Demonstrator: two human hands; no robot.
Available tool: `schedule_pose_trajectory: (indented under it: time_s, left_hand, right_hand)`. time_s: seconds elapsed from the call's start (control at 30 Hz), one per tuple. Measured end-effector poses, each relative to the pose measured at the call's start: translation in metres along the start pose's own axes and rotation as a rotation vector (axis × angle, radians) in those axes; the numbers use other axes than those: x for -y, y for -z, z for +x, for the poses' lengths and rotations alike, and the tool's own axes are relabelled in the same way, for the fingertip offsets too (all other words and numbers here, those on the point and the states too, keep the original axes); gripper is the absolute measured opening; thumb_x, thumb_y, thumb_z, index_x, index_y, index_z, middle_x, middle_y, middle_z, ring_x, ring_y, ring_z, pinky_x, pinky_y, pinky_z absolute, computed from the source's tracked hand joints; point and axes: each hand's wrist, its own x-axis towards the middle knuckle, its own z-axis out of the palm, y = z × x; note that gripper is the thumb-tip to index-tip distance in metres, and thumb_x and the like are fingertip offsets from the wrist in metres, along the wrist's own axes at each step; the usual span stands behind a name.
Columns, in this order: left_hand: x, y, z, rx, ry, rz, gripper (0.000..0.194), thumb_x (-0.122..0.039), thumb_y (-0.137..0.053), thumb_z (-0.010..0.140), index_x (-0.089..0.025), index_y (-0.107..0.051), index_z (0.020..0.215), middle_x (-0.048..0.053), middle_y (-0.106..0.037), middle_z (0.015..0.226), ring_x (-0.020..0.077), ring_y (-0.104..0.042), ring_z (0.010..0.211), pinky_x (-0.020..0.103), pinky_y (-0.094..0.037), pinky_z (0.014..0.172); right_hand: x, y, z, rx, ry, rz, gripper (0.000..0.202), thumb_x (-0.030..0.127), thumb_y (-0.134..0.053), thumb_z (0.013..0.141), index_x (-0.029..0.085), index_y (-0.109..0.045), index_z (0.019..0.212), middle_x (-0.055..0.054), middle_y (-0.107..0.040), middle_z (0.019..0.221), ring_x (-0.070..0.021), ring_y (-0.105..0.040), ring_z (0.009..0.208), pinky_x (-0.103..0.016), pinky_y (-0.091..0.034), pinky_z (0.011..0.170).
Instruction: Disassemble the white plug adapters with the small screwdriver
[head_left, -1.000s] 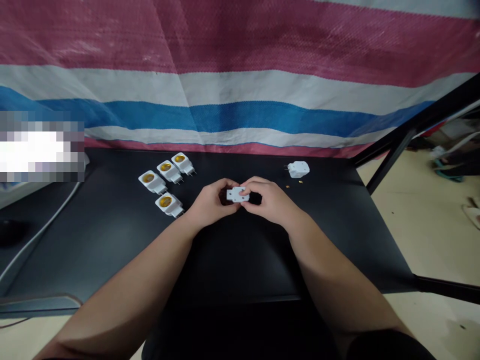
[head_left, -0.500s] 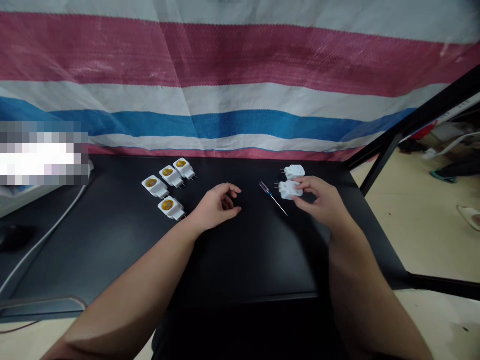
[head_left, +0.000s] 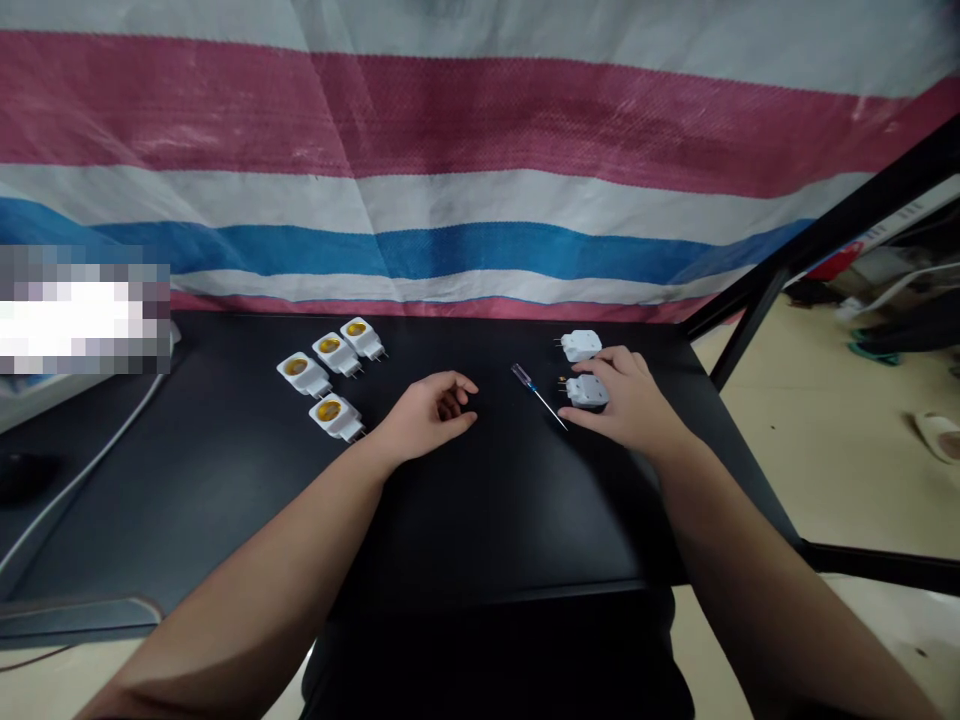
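My left hand (head_left: 431,420) rests on the black table with loosely curled fingers, thumb apart from them, holding nothing. Near the right side, my right hand (head_left: 626,400) has its thumb and fingers spread around a white plug adapter (head_left: 587,391), whose prongs point left. Just behind it lies a second white adapter (head_left: 581,345). Between my hands is a screwdriver (head_left: 538,395) with a dark handle and thin shaft. Several white adapters with gold-coloured round sockets (head_left: 330,412) lie left of my left hand.
A striped sheet (head_left: 450,250) hangs behind the table (head_left: 225,480). At the left are a white cable (head_left: 97,465), a dark rounded object (head_left: 26,475) and a blurred-out bright area. Black frame bars (head_left: 750,325) stand at the right, with a person's foot (head_left: 874,352) beyond.
My right thumb and fingers have spread wider. The adapter between them has shifted slightly towards me and right, away from the one behind. The view has moved a little.
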Motion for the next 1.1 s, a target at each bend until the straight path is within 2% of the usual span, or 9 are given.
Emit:
schedule_pose_trajectory:
  time_s: [0.23,0.43,0.63,0.73,0.83,0.9,1.03,1.1]
  left_hand:
    - [-0.001,0.000,0.000,0.017,0.000,-0.001,0.034,-0.031,-0.080,0.088,-0.017,-0.071,0.118,0.003,-0.066,0.096,0.0097,-0.061,0.068,0.023,-0.049,0.057]
    - [0.000,-0.001,0.000,0.014,-0.012,0.012,0.032,-0.031,-0.079,0.088,-0.016,-0.072,0.116,0.002,-0.066,0.096,0.0089,-0.060,0.066,0.023,-0.050,0.058]
    - [0.000,-0.001,0.000,0.020,-0.017,0.017,0.032,-0.031,-0.079,0.089,-0.017,-0.072,0.116,0.003,-0.066,0.096,0.0097,-0.061,0.067,0.024,-0.050,0.058]
    - [0.001,-0.001,0.000,0.019,-0.016,0.012,0.032,-0.032,-0.079,0.089,-0.017,-0.072,0.117,0.003,-0.066,0.097,0.0104,-0.062,0.068,0.025,-0.052,0.060]
    - [0.001,-0.001,0.000,0.018,-0.017,0.015,0.032,-0.033,-0.079,0.089,-0.017,-0.072,0.117,0.003,-0.066,0.097,0.0106,-0.061,0.068,0.025,-0.052,0.060]
    - [0.000,-0.001,0.000,0.020,-0.021,0.018,0.032,-0.032,-0.079,0.089,-0.017,-0.072,0.116,0.003,-0.066,0.097,0.0102,-0.061,0.068,0.025,-0.052,0.060]
    - [-0.001,-0.001,-0.001,0.021,-0.018,0.021,0.031,-0.032,-0.078,0.089,-0.017,-0.072,0.116,0.003,-0.066,0.097,0.0094,-0.061,0.066,0.024,-0.051,0.059]
    - [0.000,-0.001,-0.001,0.019,-0.022,0.027,0.030,-0.032,-0.078,0.090,-0.017,-0.073,0.116,0.003,-0.066,0.096,0.0094,-0.060,0.067,0.024,-0.051,0.059]
  right_hand:
    - [0.010,-0.006,0.012,0.094,-0.082,-0.104,0.050,0.054,-0.095,0.077,0.022,-0.086,0.115,-0.014,-0.062,0.116,-0.0351,-0.058,0.107,-0.052,-0.054,0.102]
    - [0.014,-0.010,0.014,0.126,-0.115,-0.110,0.046,0.054,-0.095,0.078,0.025,-0.087,0.112,-0.013,-0.064,0.118,-0.0340,-0.057,0.105,-0.053,-0.051,0.100]
    - [0.024,-0.008,0.012,0.163,-0.088,-0.065,0.042,0.059,-0.092,0.080,0.027,-0.086,0.107,-0.012,-0.066,0.116,-0.0349,-0.058,0.107,-0.054,-0.050,0.101]
    - [0.027,-0.002,0.007,0.181,-0.066,-0.016,0.047,0.058,-0.089,0.083,0.025,-0.083,0.115,-0.013,-0.067,0.120,-0.0351,-0.060,0.108,-0.055,-0.052,0.103]
    - [0.024,0.005,-0.002,0.158,-0.027,0.061,0.050,0.048,-0.084,0.087,0.023,-0.075,0.130,-0.013,-0.068,0.126,-0.0354,-0.062,0.112,-0.056,-0.052,0.106]
    - [0.020,0.007,-0.009,0.113,-0.031,0.110,0.045,0.038,-0.078,0.089,0.022,-0.070,0.131,-0.013,-0.067,0.128,-0.0346,-0.063,0.112,-0.056,-0.054,0.105]
    - [0.009,0.004,-0.018,-0.006,-0.132,0.209,0.029,0.030,-0.071,0.089,0.022,-0.069,0.117,-0.013,-0.064,0.121,-0.0273,-0.066,0.093,-0.045,-0.060,0.081]
    - [0.004,0.001,-0.019,-0.062,-0.152,0.219,0.025,0.030,-0.071,0.090,0.022,-0.069,0.113,-0.012,-0.063,0.118,-0.0247,-0.066,0.087,-0.042,-0.060,0.076]
